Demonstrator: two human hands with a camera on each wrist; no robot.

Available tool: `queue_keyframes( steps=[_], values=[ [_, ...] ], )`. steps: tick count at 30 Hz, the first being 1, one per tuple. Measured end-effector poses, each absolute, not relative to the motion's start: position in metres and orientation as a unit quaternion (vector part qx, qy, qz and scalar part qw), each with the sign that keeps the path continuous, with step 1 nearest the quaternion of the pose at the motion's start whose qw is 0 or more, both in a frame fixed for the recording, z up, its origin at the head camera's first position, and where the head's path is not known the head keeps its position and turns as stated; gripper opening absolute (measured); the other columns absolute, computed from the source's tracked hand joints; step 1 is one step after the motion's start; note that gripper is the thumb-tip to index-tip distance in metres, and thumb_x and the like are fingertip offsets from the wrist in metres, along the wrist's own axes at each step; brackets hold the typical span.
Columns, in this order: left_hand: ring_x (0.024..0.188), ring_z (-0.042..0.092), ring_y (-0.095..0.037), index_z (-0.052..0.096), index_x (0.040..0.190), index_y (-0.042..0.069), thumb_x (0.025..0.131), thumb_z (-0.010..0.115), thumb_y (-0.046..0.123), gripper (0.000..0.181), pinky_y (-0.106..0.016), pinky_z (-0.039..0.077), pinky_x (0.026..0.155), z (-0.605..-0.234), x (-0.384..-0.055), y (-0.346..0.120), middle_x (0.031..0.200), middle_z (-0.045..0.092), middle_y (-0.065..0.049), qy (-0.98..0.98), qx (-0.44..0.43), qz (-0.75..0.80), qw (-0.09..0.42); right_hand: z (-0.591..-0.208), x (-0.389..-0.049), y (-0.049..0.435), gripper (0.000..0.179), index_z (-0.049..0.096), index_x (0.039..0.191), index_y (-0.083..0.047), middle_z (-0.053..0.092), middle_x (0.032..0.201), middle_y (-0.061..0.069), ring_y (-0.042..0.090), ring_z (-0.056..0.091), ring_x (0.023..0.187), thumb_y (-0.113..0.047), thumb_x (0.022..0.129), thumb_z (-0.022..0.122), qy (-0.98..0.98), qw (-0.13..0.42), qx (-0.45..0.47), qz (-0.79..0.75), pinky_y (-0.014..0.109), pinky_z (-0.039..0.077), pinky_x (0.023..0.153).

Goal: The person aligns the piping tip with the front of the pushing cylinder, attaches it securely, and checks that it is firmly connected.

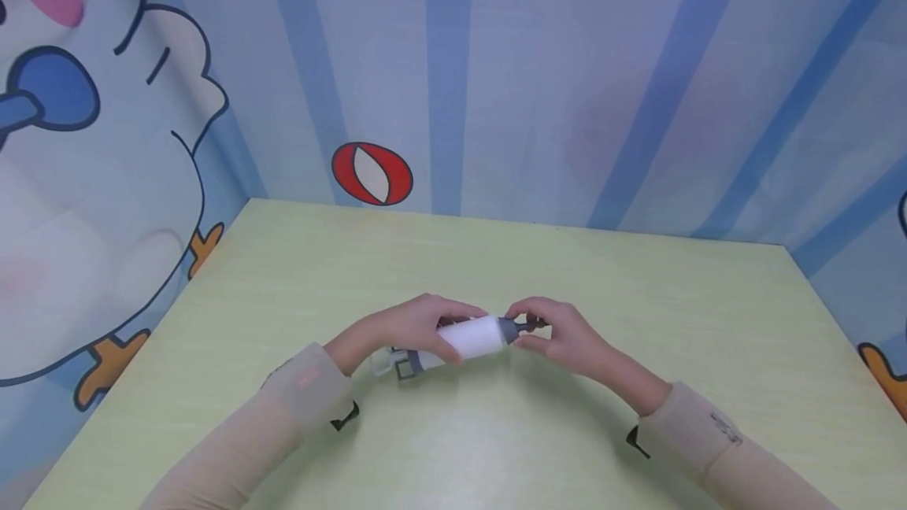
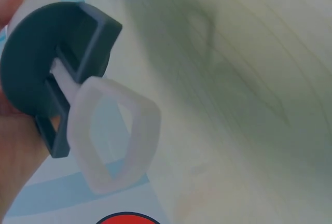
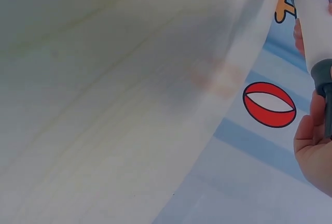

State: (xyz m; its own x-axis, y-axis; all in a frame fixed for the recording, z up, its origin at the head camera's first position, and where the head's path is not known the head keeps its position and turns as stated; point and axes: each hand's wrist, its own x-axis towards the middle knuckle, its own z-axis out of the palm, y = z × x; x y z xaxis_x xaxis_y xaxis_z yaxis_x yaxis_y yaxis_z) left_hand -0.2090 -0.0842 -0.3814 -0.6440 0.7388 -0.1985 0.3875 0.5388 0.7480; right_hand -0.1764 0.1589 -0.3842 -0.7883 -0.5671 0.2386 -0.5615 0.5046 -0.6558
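A large syringe with a white barrel (image 1: 475,339) is held slightly tilted above the table, its nozzle end to the right. My left hand (image 1: 418,325) grips the barrel, thumb on the near side and fingers over the far side. At the syringe's left end, the left wrist view shows a dark teal flange (image 2: 26,58) with two bent tabs and a white plunger ring (image 2: 148,136). My right hand (image 1: 570,341) curls its thumb and fingers around the dark, narrow nozzle (image 3: 328,107), partly hiding the tip.
Beneath both hands is a pale green-yellow table (image 1: 496,447). A blue striped backdrop (image 1: 517,85) with cartoon figures stands along its back and sides. A red and white oval (image 1: 397,179) is printed just above the back edge.
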Motion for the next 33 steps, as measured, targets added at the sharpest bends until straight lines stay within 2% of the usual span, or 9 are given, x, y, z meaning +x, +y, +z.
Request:
queue_keyframes(
  steps=[4, 13, 17, 26, 33],
  values=[
    [0.091, 0.052, -0.013, 0.048, 0.126, 0.026, 0.074, 0.07, 0.023, 0.057, -0.028, 0.045, 0.077, -0.38, -0.209, -0.086, 0.106, 0.056, 0.008, 0.826, 0.335, 0.361, 0.275, -0.386, -0.174, 0.159, 0.031, 0.06, 0.101, -0.007, 0.063, 0.1, 0.006, 0.017, 0.06, 0.084, -0.002, 0.072, 0.069, 0.859, -0.022, -0.347, -0.376, 0.029, 0.051, 0.074],
    [0.093, 0.052, -0.016, 0.047, 0.127, 0.024, 0.075, 0.067, 0.022, 0.055, -0.03, 0.045, 0.076, -0.378, -0.208, -0.09, 0.106, 0.056, 0.004, 0.789, 0.341, 0.398, 0.321, -0.388, -0.17, 0.158, 0.038, 0.06, 0.097, -0.004, 0.063, 0.097, 0.008, 0.02, 0.06, 0.087, 0.004, 0.063, 0.074, 0.827, -0.121, -0.423, -0.351, 0.028, 0.051, 0.072],
    [0.094, 0.052, -0.016, 0.047, 0.127, 0.024, 0.076, 0.067, 0.02, 0.055, -0.03, 0.045, 0.077, -0.376, -0.207, -0.09, 0.106, 0.056, 0.003, 0.78, 0.339, 0.406, 0.333, -0.388, -0.17, 0.159, 0.038, 0.06, 0.096, -0.004, 0.063, 0.097, 0.008, 0.02, 0.059, 0.089, 0.003, 0.062, 0.075, 0.819, -0.145, -0.442, -0.335, 0.028, 0.051, 0.072],
    [0.091, 0.052, -0.013, 0.047, 0.127, 0.027, 0.074, 0.07, 0.022, 0.058, -0.028, 0.045, 0.075, -0.374, -0.2, -0.084, 0.108, 0.056, 0.008, 0.825, 0.341, 0.36, 0.269, -0.382, -0.168, 0.162, 0.033, 0.06, 0.099, -0.006, 0.063, 0.096, 0.005, 0.015, 0.061, 0.085, 0.0, 0.068, 0.072, 0.832, -0.078, -0.41, -0.365, 0.025, 0.052, 0.071],
    [0.089, 0.051, -0.013, 0.047, 0.129, 0.024, 0.074, 0.069, 0.019, 0.06, -0.026, 0.044, 0.073, -0.371, -0.195, -0.079, 0.111, 0.057, 0.004, 0.852, 0.354, 0.317, 0.218, -0.381, -0.169, 0.165, 0.028, 0.06, 0.102, -0.009, 0.065, 0.096, 0.001, 0.013, 0.062, 0.086, -0.012, 0.076, 0.068, 0.857, -0.015, -0.355, -0.374, 0.029, 0.051, 0.073]
  ],
)
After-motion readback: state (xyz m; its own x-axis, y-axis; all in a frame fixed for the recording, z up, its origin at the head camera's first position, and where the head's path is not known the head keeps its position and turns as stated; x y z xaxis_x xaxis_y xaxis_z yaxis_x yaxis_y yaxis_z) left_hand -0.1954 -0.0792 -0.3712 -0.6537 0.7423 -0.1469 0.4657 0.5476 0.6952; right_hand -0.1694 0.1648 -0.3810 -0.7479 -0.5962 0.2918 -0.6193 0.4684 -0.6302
